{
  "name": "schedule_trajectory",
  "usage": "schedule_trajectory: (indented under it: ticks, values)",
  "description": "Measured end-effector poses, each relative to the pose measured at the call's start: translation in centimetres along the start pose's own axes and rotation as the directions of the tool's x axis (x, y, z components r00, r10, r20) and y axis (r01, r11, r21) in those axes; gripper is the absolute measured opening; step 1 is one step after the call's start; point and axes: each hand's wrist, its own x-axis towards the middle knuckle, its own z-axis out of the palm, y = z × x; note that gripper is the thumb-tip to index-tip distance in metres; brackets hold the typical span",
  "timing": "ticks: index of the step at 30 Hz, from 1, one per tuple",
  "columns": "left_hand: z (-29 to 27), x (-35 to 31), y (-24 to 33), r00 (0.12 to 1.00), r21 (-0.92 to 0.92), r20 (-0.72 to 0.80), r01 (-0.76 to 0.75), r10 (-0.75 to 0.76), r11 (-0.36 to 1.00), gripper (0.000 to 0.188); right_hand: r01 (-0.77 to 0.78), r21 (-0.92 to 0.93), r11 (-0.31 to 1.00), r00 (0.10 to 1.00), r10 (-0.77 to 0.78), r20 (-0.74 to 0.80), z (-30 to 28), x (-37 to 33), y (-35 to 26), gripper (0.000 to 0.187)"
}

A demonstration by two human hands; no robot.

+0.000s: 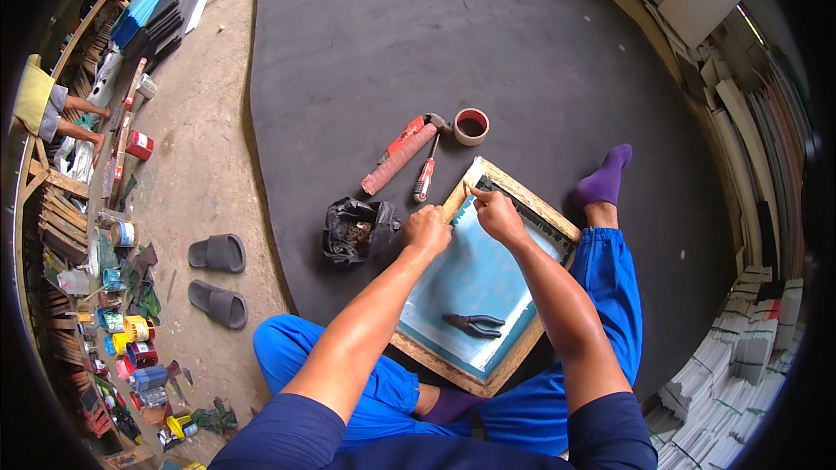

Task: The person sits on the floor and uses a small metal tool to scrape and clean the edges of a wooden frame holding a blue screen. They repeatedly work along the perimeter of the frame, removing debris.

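Observation:
A wooden screen frame [453, 369] with pale blue mesh [461, 274] lies tilted between my legs. My left hand [427, 231] is closed at its left bar, gripping the wood. Near the far corner, my right hand [499, 215] is closed over the inner edge; what its fingers pinch is too small to make out. A dark strip [531, 216] runs along the far inside edge, where the mesh border looks ragged. Dark-handled pliers [475, 325] rest on the mesh, closer to me than both hands.
Beyond the frame sit a tape roll [471, 126], a hammer [438, 123], a red bar-shaped tool [399, 159] and a screwdriver [426, 176]. Left are a black plastic bag [357, 231], sandals [218, 254] and paint cans [139, 328]. Stacked white strips [740, 365] stand right. Another person's legs [83, 120] show far left.

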Motion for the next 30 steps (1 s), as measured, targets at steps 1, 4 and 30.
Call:
schedule_trajectory:
  ticks: [1,4,30]
  values:
    - [0.1,0.0,-0.1,1.000,-0.003,0.001,0.010,-0.010,1.000,0.034,-0.008,0.000,1.000,1.000,0.008,0.027,0.0,-0.2,0.3,0.045]
    - [-0.3,-0.2,-0.6,1.000,0.021,0.001,-0.004,0.004,1.000,0.035,-0.054,-0.214,0.975,0.996,0.068,0.055,-1.4,-1.9,-2.3,0.041]
    - [-0.5,-0.2,-0.2,1.000,0.039,0.020,0.023,-0.023,0.999,0.040,-0.215,0.607,0.765,0.958,0.044,0.283,-0.3,0.0,3.1,0.043]
